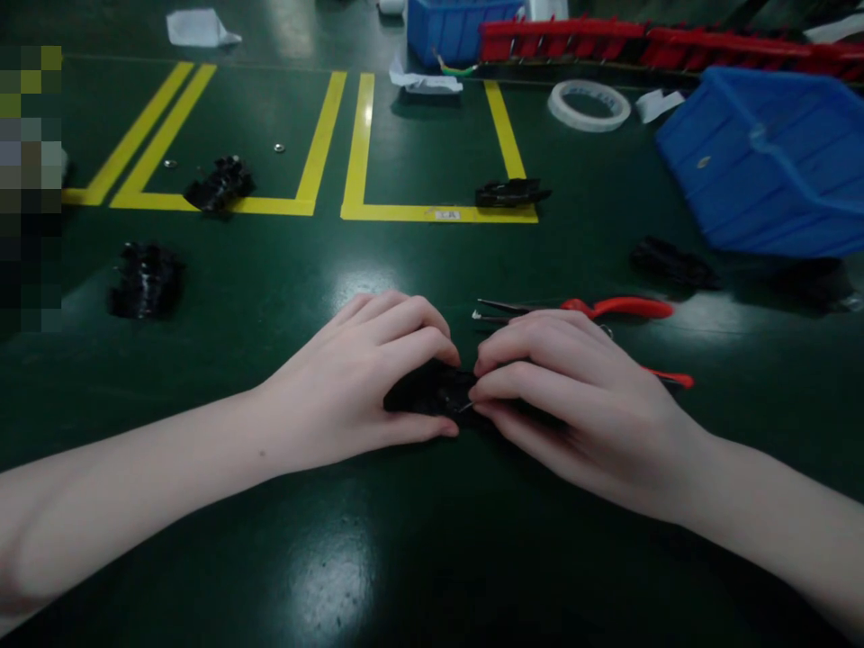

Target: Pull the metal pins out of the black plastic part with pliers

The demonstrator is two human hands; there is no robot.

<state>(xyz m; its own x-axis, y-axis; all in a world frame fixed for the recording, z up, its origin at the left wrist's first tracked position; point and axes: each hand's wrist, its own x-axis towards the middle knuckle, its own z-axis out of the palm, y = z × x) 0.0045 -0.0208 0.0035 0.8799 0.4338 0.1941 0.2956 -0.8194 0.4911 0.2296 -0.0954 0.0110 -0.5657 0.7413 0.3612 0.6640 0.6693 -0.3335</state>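
A black plastic part [432, 389] lies low over the green table, gripped by my left hand [378, 369] with the thumb in front and the fingers behind. At the right end of that part, my right hand [573, 387] pinches a small thin shiny piece [465, 407] between thumb and fingertips. What exactly this piece is cannot be made out. Just behind my right hand are pliers with red handles [627, 308], their jaws pointing left and the other handle partly hidden by the hand.
Several black parts lie about, one at the left [145, 279] and one on the yellow tape [220, 184]. Towards the back right are a tape roll [557, 106], a tilted blue bin [776, 171] and a row of red holders [567, 40]. A small plastic bag [195, 29] lies far left.
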